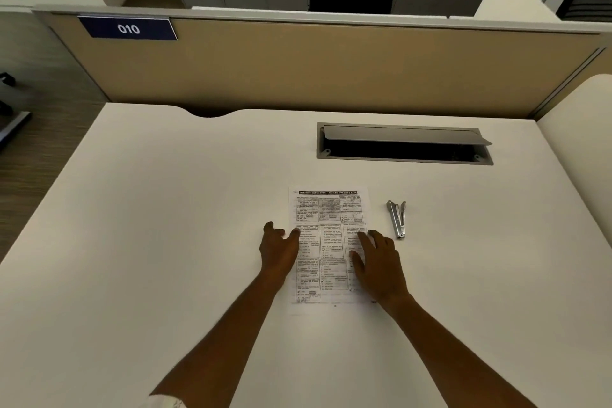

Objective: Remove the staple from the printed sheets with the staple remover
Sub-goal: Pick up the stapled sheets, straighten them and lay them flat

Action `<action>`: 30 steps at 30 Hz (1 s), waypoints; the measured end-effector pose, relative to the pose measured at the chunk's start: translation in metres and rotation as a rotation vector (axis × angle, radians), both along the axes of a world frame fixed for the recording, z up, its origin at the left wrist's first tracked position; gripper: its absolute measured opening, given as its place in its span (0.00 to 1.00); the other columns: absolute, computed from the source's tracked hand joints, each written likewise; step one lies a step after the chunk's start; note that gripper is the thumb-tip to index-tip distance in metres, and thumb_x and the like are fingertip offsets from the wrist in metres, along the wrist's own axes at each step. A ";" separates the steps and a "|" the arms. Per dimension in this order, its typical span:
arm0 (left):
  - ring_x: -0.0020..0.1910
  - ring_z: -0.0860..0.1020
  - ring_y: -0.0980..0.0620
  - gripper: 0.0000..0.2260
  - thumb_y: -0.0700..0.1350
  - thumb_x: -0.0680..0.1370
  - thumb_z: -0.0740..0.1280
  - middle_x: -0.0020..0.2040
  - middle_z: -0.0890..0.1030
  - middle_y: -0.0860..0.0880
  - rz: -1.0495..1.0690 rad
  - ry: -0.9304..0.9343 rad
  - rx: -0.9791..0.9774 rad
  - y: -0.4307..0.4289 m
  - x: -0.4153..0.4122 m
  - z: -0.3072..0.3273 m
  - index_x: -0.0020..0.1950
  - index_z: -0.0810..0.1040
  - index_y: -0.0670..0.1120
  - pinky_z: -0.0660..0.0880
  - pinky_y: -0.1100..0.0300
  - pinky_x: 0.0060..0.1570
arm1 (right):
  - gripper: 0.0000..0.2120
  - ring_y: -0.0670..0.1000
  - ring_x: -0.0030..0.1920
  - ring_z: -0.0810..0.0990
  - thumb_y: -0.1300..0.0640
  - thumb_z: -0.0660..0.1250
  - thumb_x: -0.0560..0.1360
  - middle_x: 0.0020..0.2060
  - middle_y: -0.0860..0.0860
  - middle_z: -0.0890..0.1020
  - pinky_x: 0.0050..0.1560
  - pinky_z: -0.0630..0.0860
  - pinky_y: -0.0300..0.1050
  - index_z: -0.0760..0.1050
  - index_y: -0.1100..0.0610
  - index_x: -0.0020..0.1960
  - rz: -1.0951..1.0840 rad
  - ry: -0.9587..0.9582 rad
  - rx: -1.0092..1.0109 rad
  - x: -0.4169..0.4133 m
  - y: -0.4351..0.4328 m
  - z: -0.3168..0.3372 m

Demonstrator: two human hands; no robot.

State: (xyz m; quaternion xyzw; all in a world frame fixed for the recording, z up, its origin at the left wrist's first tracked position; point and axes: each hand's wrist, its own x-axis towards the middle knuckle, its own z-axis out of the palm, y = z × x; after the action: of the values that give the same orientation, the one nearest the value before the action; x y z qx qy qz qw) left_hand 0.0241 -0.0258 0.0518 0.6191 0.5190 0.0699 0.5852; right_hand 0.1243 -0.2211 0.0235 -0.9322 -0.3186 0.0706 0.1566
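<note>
The printed sheets [328,209] lie flat on the white desk [165,225], covered in boxed black text under a dark headline. My left hand [278,248] rests at the sheets' left edge with its fingers spread, the thumb touching the paper. My right hand [377,262] lies flat on the right half of the page with straight fingers. A metal staple remover [397,219] lies on the desk just right of the sheets, a short way beyond my right fingertips, untouched. The staple itself is too small to make out.
An open grey cable tray [404,146] with a raised lid is set into the desk behind the sheets. A tan partition [298,69] with a blue "010" sign [127,29] closes off the back. Grey lockers stand beyond it.
</note>
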 end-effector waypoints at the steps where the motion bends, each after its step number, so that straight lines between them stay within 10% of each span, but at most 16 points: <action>1: 0.69 0.75 0.44 0.33 0.48 0.81 0.70 0.71 0.75 0.43 0.020 -0.009 -0.034 0.000 0.002 0.000 0.81 0.58 0.43 0.71 0.55 0.61 | 0.21 0.63 0.63 0.76 0.53 0.69 0.78 0.65 0.60 0.77 0.57 0.78 0.56 0.75 0.60 0.68 -0.001 -0.005 -0.011 0.000 0.001 -0.001; 7: 0.68 0.76 0.42 0.33 0.48 0.79 0.71 0.68 0.77 0.42 0.096 0.006 -0.105 0.007 0.007 -0.003 0.80 0.61 0.44 0.74 0.47 0.69 | 0.19 0.64 0.64 0.75 0.54 0.71 0.77 0.65 0.62 0.76 0.59 0.78 0.57 0.77 0.62 0.65 -0.005 0.001 0.010 0.002 0.002 -0.004; 19: 0.51 0.82 0.43 0.19 0.44 0.78 0.74 0.57 0.84 0.40 0.048 0.004 -0.165 0.013 0.007 -0.008 0.67 0.78 0.42 0.81 0.50 0.54 | 0.19 0.64 0.67 0.74 0.55 0.70 0.78 0.67 0.62 0.76 0.65 0.77 0.57 0.77 0.61 0.66 -0.011 -0.038 0.056 0.000 -0.002 -0.014; 30: 0.47 0.85 0.53 0.04 0.48 0.81 0.70 0.46 0.87 0.55 -0.085 -0.080 0.034 0.001 0.000 -0.002 0.52 0.84 0.55 0.82 0.50 0.57 | 0.25 0.61 0.74 0.67 0.52 0.67 0.79 0.75 0.59 0.68 0.71 0.71 0.58 0.70 0.60 0.73 -0.065 0.067 0.061 -0.002 -0.004 -0.012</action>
State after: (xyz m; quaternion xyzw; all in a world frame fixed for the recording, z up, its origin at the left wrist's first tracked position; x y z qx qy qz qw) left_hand 0.0241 -0.0248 0.0503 0.6471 0.4671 0.0785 0.5974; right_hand 0.1219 -0.2247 0.0120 -0.9339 -0.2849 0.0868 0.1977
